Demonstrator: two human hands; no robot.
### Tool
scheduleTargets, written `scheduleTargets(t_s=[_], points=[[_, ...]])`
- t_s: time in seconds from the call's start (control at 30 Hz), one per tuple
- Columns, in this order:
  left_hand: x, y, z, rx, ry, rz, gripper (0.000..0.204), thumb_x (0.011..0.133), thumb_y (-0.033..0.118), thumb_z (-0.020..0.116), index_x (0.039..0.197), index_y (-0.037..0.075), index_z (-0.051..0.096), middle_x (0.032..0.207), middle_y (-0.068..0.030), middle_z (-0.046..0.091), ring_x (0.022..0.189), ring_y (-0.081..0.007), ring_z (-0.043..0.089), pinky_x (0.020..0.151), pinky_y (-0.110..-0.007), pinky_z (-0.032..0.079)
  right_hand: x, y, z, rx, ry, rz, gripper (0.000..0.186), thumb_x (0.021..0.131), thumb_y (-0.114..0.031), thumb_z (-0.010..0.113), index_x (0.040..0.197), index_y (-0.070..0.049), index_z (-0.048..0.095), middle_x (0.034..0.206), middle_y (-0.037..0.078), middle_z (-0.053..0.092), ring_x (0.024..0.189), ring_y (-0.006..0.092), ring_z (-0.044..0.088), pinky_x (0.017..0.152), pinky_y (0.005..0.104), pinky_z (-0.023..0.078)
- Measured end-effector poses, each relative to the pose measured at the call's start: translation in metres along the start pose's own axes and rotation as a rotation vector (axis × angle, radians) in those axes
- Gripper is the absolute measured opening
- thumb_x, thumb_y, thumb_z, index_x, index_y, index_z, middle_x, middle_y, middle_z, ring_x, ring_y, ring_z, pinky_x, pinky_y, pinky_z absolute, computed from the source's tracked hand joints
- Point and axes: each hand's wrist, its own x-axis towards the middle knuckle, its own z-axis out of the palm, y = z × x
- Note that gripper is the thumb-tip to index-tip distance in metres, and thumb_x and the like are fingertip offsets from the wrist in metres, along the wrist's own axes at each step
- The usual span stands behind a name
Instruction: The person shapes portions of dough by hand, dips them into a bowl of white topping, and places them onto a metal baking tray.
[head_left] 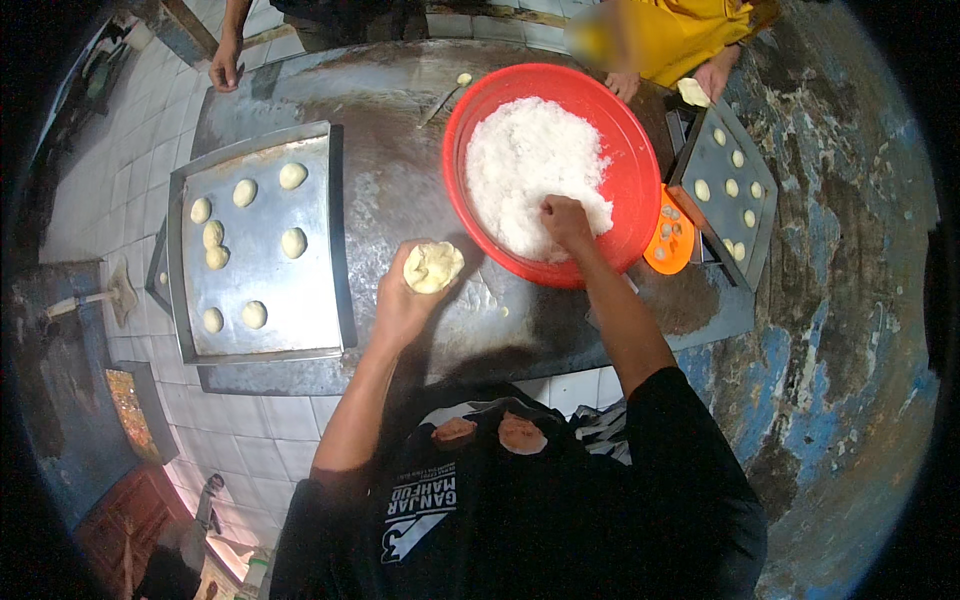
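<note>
Your left hand [405,295] cups a flattened dough piece [432,266] above the tabletop [400,190], just left of the red bowl [635,180]. Your right hand [566,222], fingers curled, digs into the white filling [530,165] inside that bowl.

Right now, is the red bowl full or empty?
Partly full: the red bowl holds a white mound; the right hand presses into it, bare rim showing.

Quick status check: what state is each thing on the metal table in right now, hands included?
Left hand: cupped, holding a flattened pale dough piece, open side up.
Right hand: closed, fingers dug into the white grated filling.
Round red plastic basin: upright, roughly half covered with filling.
Left rectangular metal baking tray: flat, partly filled with eight dough balls.
Right metal tray: tilted, several dough balls on it.
</note>
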Motion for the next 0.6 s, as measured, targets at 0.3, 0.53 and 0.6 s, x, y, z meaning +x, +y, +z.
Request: scheduleTargets(t_s=[0.3,0.53,0.6], points=[[0.031,0.004,0.07,0.161,-0.036,0.187,0.045,0.09,0.011,0.074,0.126,0.002,0.049,0.109,-0.0168,0.069,0.102,-0.0294,0.07,0.088,-0.039,0.054,-0.056,-0.13,-0.127,1.002,-0.292,-0.007,0.015,0.096,-0.012,0.067,0.106,-0.001,0.069,0.097,0.005,0.069,0.084,0.0158,0.065,0.076,0.0287,0.053],[-0.011,-0.019,0.09,0.214,0.163,0.123,0.044,0.088,0.015,0.073,0.118,0.001,0.044,0.106,-0.0233,0.065,0.101,-0.0394,0.068,0.086,-0.043,0.052,-0.146,-0.199,-0.117,0.187,0.063,-0.592,0.059,0.093,0.0,0.053,0.15,0.001,0.039,0.137,0.03,0.056,0.133,0.033,0.055,0.108,0.0416,0.046],[-0.028,-0.026,0.084,0.332,0.108,0.121,0.043,0.087,0.015,0.073,0.119,0.002,0.046,0.106,-0.0207,0.066,0.102,-0.0356,0.068,0.087,-0.042,0.052,-0.153,-0.193,-0.119,0.215,-0.111,-0.541,0.056,0.095,-0.004,0.056,0.149,-0.001,0.044,0.146,0.028,0.049,0.14,0.0312,0.048,0.111,0.0432,0.043]])
